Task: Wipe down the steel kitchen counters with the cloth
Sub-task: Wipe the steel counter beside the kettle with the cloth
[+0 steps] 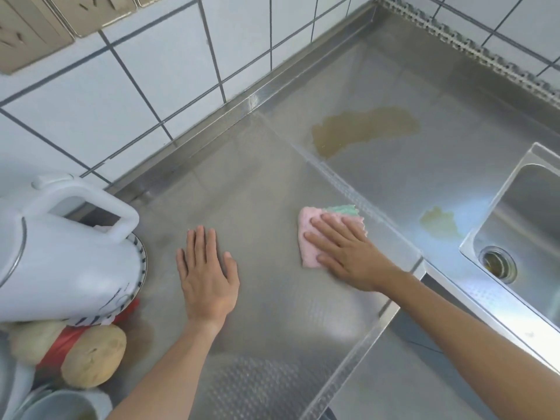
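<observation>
We pressed our right hand (345, 250), fingers straight, flat on the pink and green cloth (318, 234), which lay on the near steel counter (266, 207) just beside its seam with the sink counter (439, 177). Our left hand (206, 277) rested open, palm down, on the bare steel, apart from the cloth. Two brownish spills (363, 128) sat beyond the seam, the smaller one (439, 225) near the sink basin (521, 225). A white plastic jug (60, 253) stood at our left above potatoes (94, 356).
</observation>
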### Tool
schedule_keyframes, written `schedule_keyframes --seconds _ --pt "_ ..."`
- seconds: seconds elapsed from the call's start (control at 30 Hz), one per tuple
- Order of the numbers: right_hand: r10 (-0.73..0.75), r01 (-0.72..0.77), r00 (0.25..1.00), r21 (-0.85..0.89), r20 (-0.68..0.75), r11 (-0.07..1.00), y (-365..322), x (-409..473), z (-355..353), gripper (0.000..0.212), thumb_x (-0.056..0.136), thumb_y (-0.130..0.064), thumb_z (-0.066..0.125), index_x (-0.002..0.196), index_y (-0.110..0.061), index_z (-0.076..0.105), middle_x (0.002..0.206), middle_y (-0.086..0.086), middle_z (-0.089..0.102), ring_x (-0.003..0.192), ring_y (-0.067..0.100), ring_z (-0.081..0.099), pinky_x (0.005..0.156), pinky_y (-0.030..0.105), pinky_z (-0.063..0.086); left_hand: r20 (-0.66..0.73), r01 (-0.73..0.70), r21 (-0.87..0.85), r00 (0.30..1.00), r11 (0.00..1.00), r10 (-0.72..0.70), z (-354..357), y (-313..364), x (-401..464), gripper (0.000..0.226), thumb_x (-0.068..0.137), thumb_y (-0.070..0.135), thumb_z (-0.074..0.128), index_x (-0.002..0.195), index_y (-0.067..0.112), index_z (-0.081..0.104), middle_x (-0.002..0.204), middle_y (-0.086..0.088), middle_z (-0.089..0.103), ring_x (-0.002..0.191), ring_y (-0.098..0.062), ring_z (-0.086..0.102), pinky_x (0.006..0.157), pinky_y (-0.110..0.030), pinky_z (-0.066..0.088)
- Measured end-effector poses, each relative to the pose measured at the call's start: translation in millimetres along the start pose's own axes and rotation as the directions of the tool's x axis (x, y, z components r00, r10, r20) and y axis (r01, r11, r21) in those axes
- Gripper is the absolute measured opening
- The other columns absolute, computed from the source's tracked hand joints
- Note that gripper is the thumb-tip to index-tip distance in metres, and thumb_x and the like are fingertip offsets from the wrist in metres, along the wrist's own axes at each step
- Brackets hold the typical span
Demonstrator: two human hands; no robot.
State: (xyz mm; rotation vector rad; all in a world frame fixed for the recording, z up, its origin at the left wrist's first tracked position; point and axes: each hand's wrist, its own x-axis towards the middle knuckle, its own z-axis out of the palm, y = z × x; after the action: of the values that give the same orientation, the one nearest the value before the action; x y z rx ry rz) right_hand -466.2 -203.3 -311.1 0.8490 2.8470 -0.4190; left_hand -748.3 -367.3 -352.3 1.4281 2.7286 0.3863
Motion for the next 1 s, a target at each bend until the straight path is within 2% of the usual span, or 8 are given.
schedule_keyframes --seconds 0.13,0.23,0.43,0.6,0.73,0.87,0.93,1.0 --pt "0.382 -0.366 0.920 0.151 -0.091 0.918 -44 88 -1 0.053 0.111 -0.039 0.030 0.163 -0.031 0.020 0.173 -0.001 0.005 0.160 0.025 -0.003 0.127 0.050 -0.006 -0.010 -0.010 -0.008 1.000 1.000 0.010 -3 2 0 0.060 0.103 0.037 0.034 0.157 0.010 0.039 0.167 -0.011 0.035 0.160 -0.026 0.022 0.128 -0.054 0.020" --pt "0.534 -0.494 0.837 0.252 -0.122 0.832 -86 116 8 0.052 0.111 -0.037 0.024 0.163 -0.031 0.019 0.173 -0.003 0.001 0.159 0.023 -0.007 0.127 0.049 -0.009 -0.013 -0.021 -0.021 1.000 1.000 0.021 -6 2 -1 0.060 0.102 0.036 0.035 0.155 0.009 0.040 0.167 -0.012 0.036 0.159 -0.028 0.023 0.128 -0.053 0.019" --pt "0.240 -0.201 0.957 0.227 -0.160 0.953 -141 6 43 0.051 0.110 -0.034 0.034 0.160 -0.029 0.031 0.172 0.000 0.015 0.160 0.025 0.002 0.128 0.051 -0.002 -0.001 -0.035 -0.061 0.999 0.998 0.035 -6 -1 0 0.062 0.101 0.037 0.034 0.154 0.007 0.042 0.166 -0.015 0.037 0.159 -0.031 0.023 0.128 -0.055 0.018" --pt "0.086 -0.089 0.996 0.138 0.029 0.986 -103 -111 46 0.054 0.111 -0.049 0.025 0.163 -0.040 0.011 0.172 -0.012 -0.002 0.159 0.012 -0.011 0.128 0.042 -0.010 0.057 -0.036 -0.092 0.998 0.995 0.042 -12 3 -4 0.059 0.103 0.033 0.035 0.154 0.004 0.042 0.166 -0.018 0.035 0.159 -0.036 0.022 0.126 -0.061 0.017" --pt "0.375 -0.374 0.927 0.130 0.018 0.918 -39 -112 22 0.058 0.111 -0.046 0.028 0.164 -0.034 0.007 0.172 -0.009 -0.005 0.158 0.015 -0.013 0.129 0.047 -0.004 0.116 -0.359 -0.085 0.923 0.929 0.367 -16 19 -10 0.057 0.103 0.035 0.034 0.148 0.005 0.052 0.161 -0.014 0.046 0.156 -0.037 0.030 0.123 -0.062 0.022" --pt "0.763 -0.712 0.647 0.357 -0.001 0.604 -53 -40 14 0.056 0.111 -0.039 0.025 0.164 -0.031 0.010 0.173 -0.002 -0.006 0.159 0.022 -0.014 0.127 0.049 -0.010 0.131 -0.436 -0.200 0.875 0.877 0.465 -12 65 -32 0.056 0.102 0.033 0.036 0.147 0.005 0.054 0.160 -0.013 0.046 0.156 -0.036 0.032 0.124 -0.059 0.026" --pt "0.740 -0.676 0.672 0.388 -0.026 0.627 -75 -21 21 0.055 0.111 -0.039 0.025 0.164 -0.031 0.011 0.173 -0.002 -0.006 0.158 0.022 -0.016 0.127 0.051 -0.009 0.129 -0.433 -0.238 0.873 0.870 0.470 -6 85 -39 0.053 0.102 0.026 0.037 0.147 0.003 0.053 0.160 -0.015 0.045 0.155 -0.036 0.032 0.124 -0.061 0.026" --pt "0.614 -0.560 0.786 0.344 -0.065 0.753 -92 -35 31 0.054 0.111 -0.039 0.028 0.164 -0.032 0.016 0.173 -0.004 -0.002 0.158 0.020 -0.015 0.127 0.051 -0.006 0.114 -0.460 -0.231 0.862 0.857 0.493 1 97 -40 0.051 0.100 0.020 0.040 0.147 0.004 0.054 0.160 -0.016 0.045 0.154 -0.037 0.034 0.122 -0.063 0.028"
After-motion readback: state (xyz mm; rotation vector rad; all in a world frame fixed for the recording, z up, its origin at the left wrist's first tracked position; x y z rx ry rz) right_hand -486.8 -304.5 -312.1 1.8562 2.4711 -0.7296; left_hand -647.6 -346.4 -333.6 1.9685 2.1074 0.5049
